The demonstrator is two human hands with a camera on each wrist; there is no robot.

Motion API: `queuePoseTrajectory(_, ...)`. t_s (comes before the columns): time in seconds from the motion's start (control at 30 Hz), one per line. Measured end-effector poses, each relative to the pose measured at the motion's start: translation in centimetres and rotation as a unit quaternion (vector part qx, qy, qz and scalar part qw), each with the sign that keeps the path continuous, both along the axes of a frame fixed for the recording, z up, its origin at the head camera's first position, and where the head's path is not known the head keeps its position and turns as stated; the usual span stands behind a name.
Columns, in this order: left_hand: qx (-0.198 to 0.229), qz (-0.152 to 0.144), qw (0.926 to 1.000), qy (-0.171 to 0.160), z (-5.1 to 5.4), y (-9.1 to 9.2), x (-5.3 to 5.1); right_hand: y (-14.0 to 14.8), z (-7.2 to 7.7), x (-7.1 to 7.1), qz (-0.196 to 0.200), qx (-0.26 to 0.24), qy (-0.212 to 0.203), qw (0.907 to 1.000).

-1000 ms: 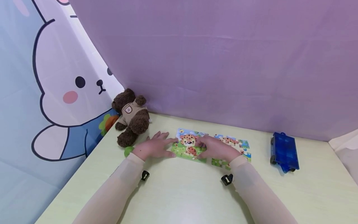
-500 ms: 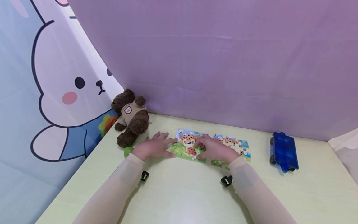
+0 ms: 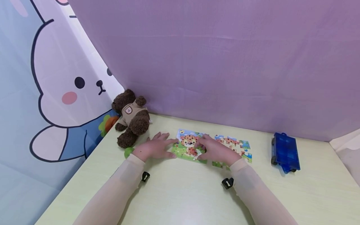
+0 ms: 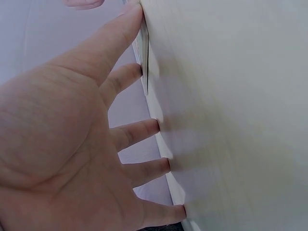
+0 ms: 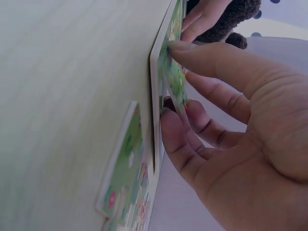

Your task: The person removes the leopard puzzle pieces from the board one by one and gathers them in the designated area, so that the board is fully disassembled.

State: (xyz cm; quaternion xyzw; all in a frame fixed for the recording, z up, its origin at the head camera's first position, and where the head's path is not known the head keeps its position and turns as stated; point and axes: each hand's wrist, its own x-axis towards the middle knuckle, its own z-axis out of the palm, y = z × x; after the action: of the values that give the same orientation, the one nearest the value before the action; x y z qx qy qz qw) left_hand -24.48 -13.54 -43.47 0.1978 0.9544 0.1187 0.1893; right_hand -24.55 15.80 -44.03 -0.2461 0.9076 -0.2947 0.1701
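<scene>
A leopard picture jigsaw puzzle (image 3: 187,151) lies flat on the table, between both hands. My left hand (image 3: 154,148) is spread at its left side; in the left wrist view the thumb (image 4: 127,21) touches the puzzle's edge (image 4: 145,53), and the fingertips rest on the table. At the puzzle's right side, my right hand (image 3: 217,150) pinches a thin green puzzle piece (image 5: 175,89), which stands tilted up from the board in the right wrist view. The right thumb (image 5: 207,53) presses near that piece. Fingers hide part of the piece's outline.
Right of the puzzle lie loose and joined puzzle pieces (image 3: 245,145), partly behind the right wrist. A brown teddy bear (image 3: 136,120) leans in the back left corner, a green round object (image 3: 128,152) beside it. A blue toy wagon (image 3: 286,153) stands at the right.
Both hands keep nearly the same places. Beside the right thumb, a pale patch has appeared on the leopard picture's lower right, where the puzzle surface looks tilted.
</scene>
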Motion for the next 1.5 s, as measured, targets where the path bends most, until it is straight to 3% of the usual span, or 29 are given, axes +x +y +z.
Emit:
queuePoseTrajectory(0.5, 0.004, -0.003, 1.0, -0.002, 0.1, -0.1, 0.2, -0.1, 0.3, 0.4, 0.003, -0.006, 0.027, 0.9996)
queuePoseTrajectory(0.97, 0.004, -0.002, 1.0, 0.001, 0.1, 0.0, -0.1, 0.2, 0.3, 0.6, 0.016, -0.041, 0.008, 0.999)
queuePoseTrajectory(1.3, 0.005, -0.004, 1.0, -0.001, 0.2, 0.0, -0.1, 2.1, 1.3, 0.8, 0.0, -0.068, -0.009, 0.9977)
queuePoseTrajectory(1.5, 0.002, -0.001, 1.0, -0.004, 0.0, 0.1, 0.0, 4.0, 1.4, 1.1, -0.007, -0.073, 0.004, 0.9973)
